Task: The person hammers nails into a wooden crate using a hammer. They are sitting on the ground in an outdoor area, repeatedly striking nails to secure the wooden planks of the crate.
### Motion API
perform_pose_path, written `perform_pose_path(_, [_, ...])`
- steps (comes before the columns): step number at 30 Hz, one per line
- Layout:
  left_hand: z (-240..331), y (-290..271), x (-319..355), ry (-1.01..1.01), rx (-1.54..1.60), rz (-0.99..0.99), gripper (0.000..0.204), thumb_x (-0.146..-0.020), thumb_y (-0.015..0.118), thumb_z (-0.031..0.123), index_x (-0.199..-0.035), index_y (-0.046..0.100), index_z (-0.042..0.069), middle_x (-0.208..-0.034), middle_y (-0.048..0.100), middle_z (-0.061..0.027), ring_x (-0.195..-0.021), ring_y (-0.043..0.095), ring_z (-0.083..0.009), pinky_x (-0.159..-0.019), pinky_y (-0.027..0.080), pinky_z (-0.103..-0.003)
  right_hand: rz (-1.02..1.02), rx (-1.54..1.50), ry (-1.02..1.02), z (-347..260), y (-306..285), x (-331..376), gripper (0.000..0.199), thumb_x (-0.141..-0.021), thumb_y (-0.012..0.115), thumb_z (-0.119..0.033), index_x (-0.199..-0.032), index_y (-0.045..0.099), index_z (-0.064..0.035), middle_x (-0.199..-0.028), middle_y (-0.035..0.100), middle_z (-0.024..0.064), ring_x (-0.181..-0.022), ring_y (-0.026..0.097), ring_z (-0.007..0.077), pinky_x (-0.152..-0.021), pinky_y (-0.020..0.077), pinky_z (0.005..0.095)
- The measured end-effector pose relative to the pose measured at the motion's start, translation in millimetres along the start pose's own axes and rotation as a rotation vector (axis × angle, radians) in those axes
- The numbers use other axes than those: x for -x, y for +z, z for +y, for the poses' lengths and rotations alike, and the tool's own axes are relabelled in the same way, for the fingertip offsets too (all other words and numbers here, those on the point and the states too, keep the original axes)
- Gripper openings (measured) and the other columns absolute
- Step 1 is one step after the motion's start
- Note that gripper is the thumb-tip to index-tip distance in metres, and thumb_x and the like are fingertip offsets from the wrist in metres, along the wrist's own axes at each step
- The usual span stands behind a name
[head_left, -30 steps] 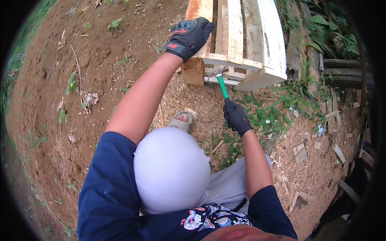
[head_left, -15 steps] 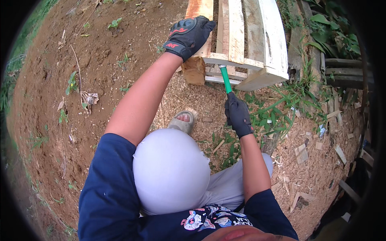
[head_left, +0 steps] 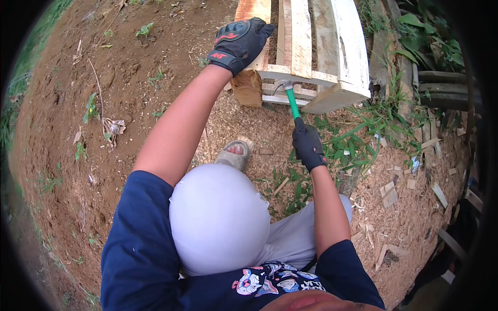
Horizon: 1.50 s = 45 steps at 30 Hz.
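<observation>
A slatted wooden crate (head_left: pixel 324 39) stands at the top of the view, its pale boards running away from me. My left hand (head_left: pixel 241 45), in a black glove with red marks, is closed over the crate's left board; the fingertips are partly hidden. In a dark glove, my right hand (head_left: pixel 308 144) grips the green handle of a claw hammer (head_left: pixel 293 101). The hammer's metal head is at the crate's near end, just below the end slat. A wood block (head_left: pixel 247 88) sits under the crate's near left corner.
Brown soil (head_left: pixel 57 155) with small weeds lies to the left. Wood shavings and offcuts (head_left: pixel 388 194) cover the ground at right. Stacked boards (head_left: pixel 443 85) and green plants are at the far right. My sandalled foot (head_left: pixel 234 154) is below the crate.
The hammer's head now shows more below the end slat, its claw visible. My right hand has shifted very slightly; my left hand stays on the same board.
</observation>
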<state>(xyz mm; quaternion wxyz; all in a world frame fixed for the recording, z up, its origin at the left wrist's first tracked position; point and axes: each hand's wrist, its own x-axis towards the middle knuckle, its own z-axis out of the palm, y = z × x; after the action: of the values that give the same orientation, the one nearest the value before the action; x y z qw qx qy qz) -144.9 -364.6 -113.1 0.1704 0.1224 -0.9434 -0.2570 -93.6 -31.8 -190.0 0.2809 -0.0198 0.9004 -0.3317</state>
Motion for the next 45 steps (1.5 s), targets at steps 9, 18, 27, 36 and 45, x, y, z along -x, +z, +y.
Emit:
perform_pose_path(9, [5,-4,0,0.020,-0.026,0.005,0.047,-0.107,0.052,0.051,-0.119,0.079,0.014,-0.111,0.079,-0.0142,-0.102,0.074,-0.0394,-0.094,0.057,-0.050,-0.015,0.322,-0.048,1,2,-14,0.060,-0.112,0.040,-0.050,-0.095,0.072,-0.0023,-0.093,0.072,0.0260,-0.088,0.067,0.0485,-0.079,0.0508,0.0572])
perform_pose_path(18, [-7,3,-3,0.061,-0.008,0.049,0.046,-0.108,0.051,0.050,-0.118,0.078,0.014,-0.110,0.078,-0.0153,-0.102,0.073,-0.0408,-0.092,0.056,-0.052,-0.160,0.109,0.148,-31,-1,-6,0.057,-0.113,0.038,-0.046,-0.098,0.072,-0.0030,-0.088,0.071,0.0249,-0.085,0.067,0.0482,-0.079,0.0492,0.0603])
perform_pose_path(27, [-3,-5,-3,-0.064,-0.038,-0.068,0.046,-0.109,0.049,0.049,-0.118,0.078,0.014,-0.111,0.078,-0.0154,-0.103,0.073,-0.0402,-0.093,0.056,-0.051,-0.050,0.316,0.026,-13,-1,-9,0.052,-0.114,0.038,-0.041,-0.111,0.072,-0.0026,-0.093,0.071,0.0250,-0.090,0.069,0.0461,-0.079,0.0501,0.0598])
perform_pose_path(36, [0,-4,0,0.007,-0.039,0.067,0.047,-0.108,0.050,0.052,-0.118,0.078,0.015,-0.110,0.078,-0.0162,-0.102,0.073,-0.0391,-0.092,0.056,-0.052,0.046,0.267,-0.049,-40,-17,9,0.055,-0.113,0.038,-0.045,-0.106,0.073,-0.0027,-0.097,0.073,0.0248,-0.094,0.068,0.0491,-0.083,0.0496,0.0594])
perform_pose_path(45, [-9,3,-1,0.040,-0.079,-0.026,0.041,-0.109,0.050,0.046,-0.123,0.077,0.019,-0.115,0.077,-0.0132,-0.104,0.073,-0.0367,-0.093,0.057,-0.050,0.039,0.339,0.003,-17,9,-2,0.065,-0.112,0.035,-0.051,-0.104,0.074,-0.0008,-0.100,0.073,0.0279,-0.095,0.068,0.0503,-0.086,0.0513,0.0585])
